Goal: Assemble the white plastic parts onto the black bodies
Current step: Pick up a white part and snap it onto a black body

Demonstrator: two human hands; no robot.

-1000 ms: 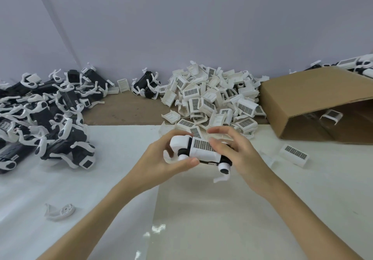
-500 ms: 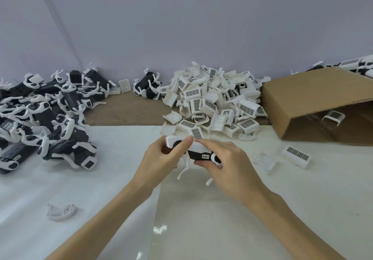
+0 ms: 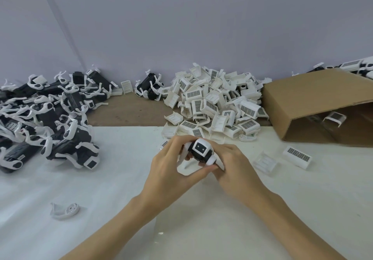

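Note:
A black body with white plastic parts on it (image 3: 200, 152) is held over the white table (image 3: 113, 179), its square end face turned toward me. My left hand (image 3: 171, 169) grips it from the left and below, fingers curled over its top. From the right, my right hand (image 3: 234, 165) holds it with fingers curled around its side. A heap of loose white plastic parts (image 3: 214, 102) lies just behind the hands. A pile of black bodies with white arms (image 3: 44, 118) fills the left side.
An open cardboard box (image 3: 314, 100) lies on its side at the right, one white part inside. Two loose white covers (image 3: 296, 155) sit right of my hands. A small white curved piece (image 3: 64, 210) lies at front left. A wall stands behind.
The body has been rotated in both hands, from lying lengthways with its grille cover up to pointing its square end face at me. Both hands stayed closed around it.

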